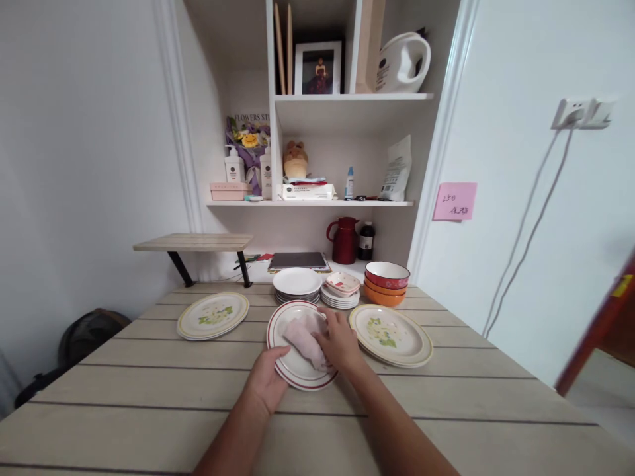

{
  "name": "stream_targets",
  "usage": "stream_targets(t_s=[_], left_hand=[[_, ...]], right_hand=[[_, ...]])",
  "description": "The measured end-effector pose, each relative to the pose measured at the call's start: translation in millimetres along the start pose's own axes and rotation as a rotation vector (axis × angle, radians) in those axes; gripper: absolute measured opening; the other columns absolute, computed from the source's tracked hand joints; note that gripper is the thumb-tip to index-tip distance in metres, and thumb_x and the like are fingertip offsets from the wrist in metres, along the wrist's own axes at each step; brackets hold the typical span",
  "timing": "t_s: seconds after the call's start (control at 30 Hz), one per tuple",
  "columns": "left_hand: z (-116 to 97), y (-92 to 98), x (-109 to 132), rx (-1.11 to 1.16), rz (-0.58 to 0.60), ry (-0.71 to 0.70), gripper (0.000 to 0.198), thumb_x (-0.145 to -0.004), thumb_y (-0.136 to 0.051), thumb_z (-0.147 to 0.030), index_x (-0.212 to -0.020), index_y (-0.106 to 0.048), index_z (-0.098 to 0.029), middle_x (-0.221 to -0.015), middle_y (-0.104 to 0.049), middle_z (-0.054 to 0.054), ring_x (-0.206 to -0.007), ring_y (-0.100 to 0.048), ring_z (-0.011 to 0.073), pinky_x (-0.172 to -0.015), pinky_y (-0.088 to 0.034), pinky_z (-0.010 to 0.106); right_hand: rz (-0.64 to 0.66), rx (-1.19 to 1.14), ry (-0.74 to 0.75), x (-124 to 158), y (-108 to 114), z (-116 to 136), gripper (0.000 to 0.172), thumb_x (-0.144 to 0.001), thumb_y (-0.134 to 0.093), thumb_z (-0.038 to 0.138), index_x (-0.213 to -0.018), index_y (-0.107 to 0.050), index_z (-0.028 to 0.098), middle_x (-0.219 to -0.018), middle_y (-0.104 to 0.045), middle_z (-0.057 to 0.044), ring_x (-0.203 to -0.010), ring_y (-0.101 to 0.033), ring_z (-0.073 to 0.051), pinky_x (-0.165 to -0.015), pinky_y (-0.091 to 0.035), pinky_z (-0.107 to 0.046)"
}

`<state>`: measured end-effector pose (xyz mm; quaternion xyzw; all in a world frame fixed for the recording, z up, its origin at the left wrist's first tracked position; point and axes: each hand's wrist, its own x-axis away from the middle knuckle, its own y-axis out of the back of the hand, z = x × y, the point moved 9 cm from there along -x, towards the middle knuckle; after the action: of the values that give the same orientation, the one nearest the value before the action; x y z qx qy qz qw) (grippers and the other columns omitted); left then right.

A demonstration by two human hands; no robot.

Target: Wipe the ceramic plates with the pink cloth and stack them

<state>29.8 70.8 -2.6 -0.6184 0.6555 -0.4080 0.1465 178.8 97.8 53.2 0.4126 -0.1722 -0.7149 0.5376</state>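
Note:
A white plate with red rings round its rim (292,363) is in front of me, raised a little towards my left hand or lying on the table; I cannot tell which. My left hand (268,380) grips its near left edge, thumb over the rim. Bunched on the plate's face is a pale pinkish-white cloth (302,338). The fingers of my right hand (338,340) are closed on the cloth's right side, pressing it against the plate.
Flower-patterned plates (213,316) lie to the left, and larger oval ones (391,336) to the right. Behind stand stacked white plates (297,281), small plates (340,299) under a square dish (342,283), and stacked bowls (387,284). A raised wooden shelf (198,242) stands at back left.

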Motion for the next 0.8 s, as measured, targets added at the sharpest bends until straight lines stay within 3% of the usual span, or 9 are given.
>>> stream_targets(t_s=[0.07,0.23,0.27,0.33,0.4,0.47,0.6,0.8], left_hand=[[0.4,0.4,-0.2,-0.004,-0.006,0.007,0.054,-0.071,-0.052,0.000,-0.124,-0.056,0.001,-0.094,-0.076,0.018,-0.098,-0.070,0.0306,-0.095,-0.051,0.044],[2.7,2.0,-2.8,0.023,0.003,0.020,0.055,-0.071,-0.053,0.000,-0.126,-0.056,0.002,-0.094,-0.075,0.019,-0.097,-0.070,0.0308,-0.094,-0.051,0.044],[3.0,1.0,-3.1,0.042,0.025,0.020,0.055,-0.071,-0.053,-0.001,-0.126,-0.056,0.001,-0.096,-0.075,0.019,-0.096,-0.070,0.0307,-0.093,-0.052,0.044],[2.6,-2.0,-3.4,0.084,0.082,0.014,0.056,-0.071,-0.054,0.000,-0.127,-0.057,-0.002,-0.101,-0.075,0.018,-0.095,-0.071,0.0301,-0.093,-0.052,0.044],[1.4,-2.4,-3.4,0.101,0.107,0.001,0.057,-0.070,-0.054,0.000,-0.127,-0.057,-0.003,-0.102,-0.074,0.017,-0.094,-0.071,0.0292,-0.093,-0.052,0.043],[1.0,0.1,-3.8,0.092,0.088,-0.005,0.057,-0.071,-0.053,0.000,-0.128,-0.056,-0.002,-0.100,-0.075,0.017,-0.094,-0.071,0.0283,-0.094,-0.051,0.043],[3.3,-0.8,-3.6,0.077,0.085,0.017,0.056,-0.071,-0.051,0.000,-0.127,-0.054,0.002,-0.096,-0.075,0.018,-0.098,-0.070,0.0289,-0.097,-0.049,0.044],[4.9,-3.8,-1.3,0.061,0.101,0.033,0.058,-0.070,-0.051,-0.001,-0.128,-0.054,0.001,-0.095,-0.076,0.018,-0.102,-0.068,0.0299,-0.100,-0.045,0.046]], right_hand=[[-0.049,-0.050,0.011,-1.3,4.8,-1.3,0.055,-0.075,-0.064,0.025,-0.128,-0.053,0.030,-0.118,-0.056,-0.010,-0.103,-0.056,-0.028,-0.087,-0.041,-0.041],[-0.164,-0.264,0.135,0.3,35.2,12.7,0.039,-0.084,-0.050,0.028,-0.122,-0.059,0.025,-0.102,-0.057,-0.007,-0.085,-0.056,-0.022,-0.082,-0.045,-0.036],[-0.104,-0.306,0.184,1.2,35.6,20.1,0.037,-0.086,-0.049,0.030,-0.120,-0.061,0.024,-0.094,-0.058,-0.005,-0.081,-0.055,-0.021,-0.080,-0.045,-0.034],[0.136,-0.346,0.312,6.9,23.9,39.2,0.033,-0.086,-0.054,0.035,-0.114,-0.066,0.025,-0.086,-0.058,-0.003,-0.077,-0.054,-0.019,-0.078,-0.045,-0.031],[0.366,-0.307,0.394,16.5,6.9,50.4,0.031,-0.081,-0.063,0.036,-0.110,-0.070,0.027,-0.090,-0.058,-0.002,-0.081,-0.055,-0.018,-0.079,-0.044,-0.029],[0.429,-0.227,0.360,17.9,-2.8,44.9,0.033,-0.079,-0.065,0.031,-0.111,-0.071,0.029,-0.098,-0.056,-0.004,-0.086,-0.056,-0.018,-0.082,-0.043,-0.029],[0.321,-0.148,0.160,5.5,-3.0,15.2,0.040,-0.085,-0.054,0.027,-0.124,-0.064,0.025,-0.101,-0.056,-0.006,-0.087,-0.056,-0.019,-0.084,-0.043,-0.031],[0.358,-0.084,0.056,2.5,-6.9,1.6,0.059,-0.079,-0.061,0.023,-0.136,-0.053,0.031,-0.104,-0.058,-0.005,-0.091,-0.057,-0.019,-0.087,-0.041,-0.030]])
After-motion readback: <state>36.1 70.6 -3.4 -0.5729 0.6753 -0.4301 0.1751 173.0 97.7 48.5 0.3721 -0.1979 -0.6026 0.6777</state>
